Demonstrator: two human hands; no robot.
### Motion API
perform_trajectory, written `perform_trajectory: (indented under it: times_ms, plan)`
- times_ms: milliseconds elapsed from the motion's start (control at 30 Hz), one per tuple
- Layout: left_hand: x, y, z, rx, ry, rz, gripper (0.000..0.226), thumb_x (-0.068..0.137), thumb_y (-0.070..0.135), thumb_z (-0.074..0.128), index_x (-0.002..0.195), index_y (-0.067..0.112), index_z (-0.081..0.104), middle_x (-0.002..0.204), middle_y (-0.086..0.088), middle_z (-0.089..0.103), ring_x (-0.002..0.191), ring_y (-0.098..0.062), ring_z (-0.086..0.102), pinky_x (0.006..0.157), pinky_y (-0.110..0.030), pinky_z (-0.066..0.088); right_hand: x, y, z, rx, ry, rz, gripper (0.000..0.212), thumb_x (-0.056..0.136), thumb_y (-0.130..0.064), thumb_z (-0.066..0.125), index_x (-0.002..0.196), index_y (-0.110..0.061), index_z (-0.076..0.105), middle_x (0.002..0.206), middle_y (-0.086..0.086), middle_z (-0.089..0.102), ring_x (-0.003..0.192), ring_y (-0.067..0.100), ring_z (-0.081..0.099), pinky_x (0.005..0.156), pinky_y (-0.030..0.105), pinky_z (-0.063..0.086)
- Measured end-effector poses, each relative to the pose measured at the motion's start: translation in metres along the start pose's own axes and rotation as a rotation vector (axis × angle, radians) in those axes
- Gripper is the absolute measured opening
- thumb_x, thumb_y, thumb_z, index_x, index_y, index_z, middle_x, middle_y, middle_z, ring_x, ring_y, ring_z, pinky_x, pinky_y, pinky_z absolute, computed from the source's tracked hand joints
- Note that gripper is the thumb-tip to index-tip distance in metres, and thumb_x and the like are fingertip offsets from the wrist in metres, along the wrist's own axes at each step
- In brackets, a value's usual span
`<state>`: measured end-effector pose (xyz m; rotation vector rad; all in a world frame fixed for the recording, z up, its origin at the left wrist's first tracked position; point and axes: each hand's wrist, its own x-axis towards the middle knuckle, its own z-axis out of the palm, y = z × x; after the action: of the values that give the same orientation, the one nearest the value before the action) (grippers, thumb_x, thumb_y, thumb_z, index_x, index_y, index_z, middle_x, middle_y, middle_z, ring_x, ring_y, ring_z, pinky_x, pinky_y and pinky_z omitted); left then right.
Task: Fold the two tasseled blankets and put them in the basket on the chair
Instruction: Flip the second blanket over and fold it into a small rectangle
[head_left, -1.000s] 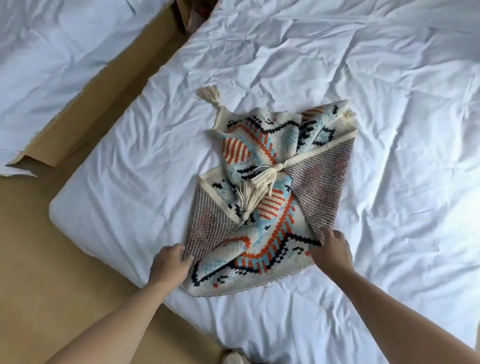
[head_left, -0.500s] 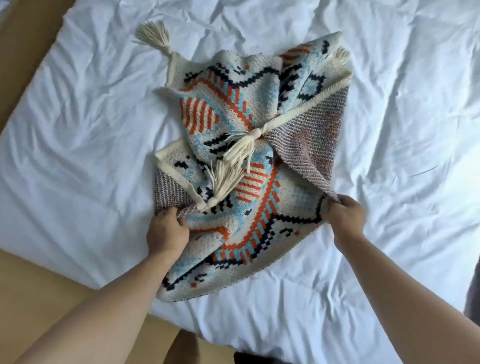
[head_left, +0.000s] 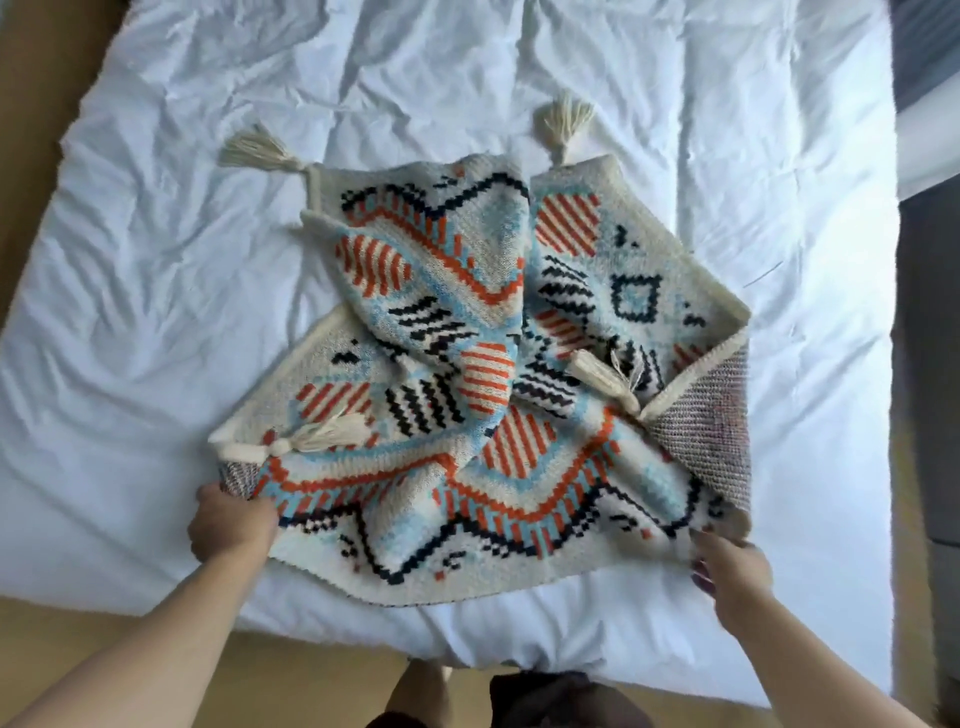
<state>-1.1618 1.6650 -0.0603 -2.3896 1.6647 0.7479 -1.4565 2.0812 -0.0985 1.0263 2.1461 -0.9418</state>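
Observation:
A knitted tasseled blanket (head_left: 467, 374), cream with orange, light blue and black patterns, lies rumpled and half spread on the white bed (head_left: 156, 312). Two cream tassels point away at its far edge, two more lie on top of it. My left hand (head_left: 231, 522) grips its near left corner. My right hand (head_left: 727, 571) holds its near right edge, where a flap is turned over and shows the grey-brown underside (head_left: 711, 431). No second blanket, basket or chair is in view.
The bed's white cover is wrinkled and reaches almost to the frame's sides. Tan floor (head_left: 104, 654) runs along the left and the near edge. A dark grey surface (head_left: 930, 364) borders the bed on the right.
My hands have pulled apart, spreading the blanket wider across the bed. The folded-in corners have opened out, and the pattern side now shows over most of it.

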Motion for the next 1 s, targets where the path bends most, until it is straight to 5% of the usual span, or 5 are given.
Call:
perform_trajectory:
  times_ms: [267, 600, 700, 833, 1000]
  plan:
    - [0.001, 0.009, -0.010, 0.053, -0.047, 0.065, 0.046, 0.085, 0.008, 0.065, 0.126, 0.002, 0.046, 0.122, -0.030, 0.060, 0.110, -0.049, 0.059, 0.090, -0.053, 0.053, -0.027, -0.057, 0.035, -0.189, 0.106, -0.198, 0.005, 0.075, -0.006, 0.066, 0.079, -0.003, 0.064, 0.084, 0.021, 0.064, 0.083, 0.038, 0.064, 0.078, 0.045, 0.056]
    - [-0.052, 0.080, 0.002, 0.289, -0.315, 0.613, 0.038, 0.092, 0.027, 0.065, 0.129, 0.020, 0.063, 0.127, -0.007, 0.065, 0.089, -0.021, 0.062, 0.079, -0.034, 0.053, -0.019, -0.010, -0.092, 0.196, 0.353, -0.003, 0.021, 0.088, -0.011, 0.061, 0.069, -0.009, 0.053, 0.070, 0.016, 0.054, 0.041, 0.023, 0.059, 0.030, 0.023, 0.048]
    - [-0.073, 0.095, 0.012, 0.364, -0.415, 0.639, 0.037, 0.091, 0.035, 0.065, 0.126, 0.024, 0.066, 0.121, -0.003, 0.069, 0.098, -0.022, 0.064, 0.079, -0.030, 0.051, 0.061, 0.068, -0.095, 0.105, 0.153, 0.002, 0.064, 0.063, -0.059, 0.049, 0.090, -0.005, 0.071, 0.096, 0.027, 0.071, 0.075, 0.030, 0.071, 0.054, 0.035, 0.051]
    - [-0.079, 0.101, 0.017, 0.429, -0.365, 0.663, 0.035, 0.093, 0.040, 0.061, 0.126, 0.026, 0.063, 0.113, 0.000, 0.068, 0.083, -0.014, 0.063, 0.058, -0.027, 0.044, -0.051, 0.004, -0.036, 0.007, 0.185, -0.168, 0.054, 0.085, -0.038, 0.067, 0.121, 0.003, 0.068, 0.124, 0.029, 0.067, 0.114, 0.039, 0.064, 0.099, 0.040, 0.051]
    - [-0.054, 0.097, 0.001, 0.433, -0.304, 0.679, 0.038, 0.095, 0.037, 0.061, 0.130, 0.022, 0.060, 0.128, -0.004, 0.059, 0.108, -0.023, 0.060, 0.086, -0.037, 0.054, -0.145, -0.066, 0.076, -0.350, -0.167, -0.585, 0.035, 0.094, -0.036, 0.068, 0.114, -0.008, 0.064, 0.087, 0.002, 0.062, 0.085, 0.028, 0.060, 0.070, 0.038, 0.047]
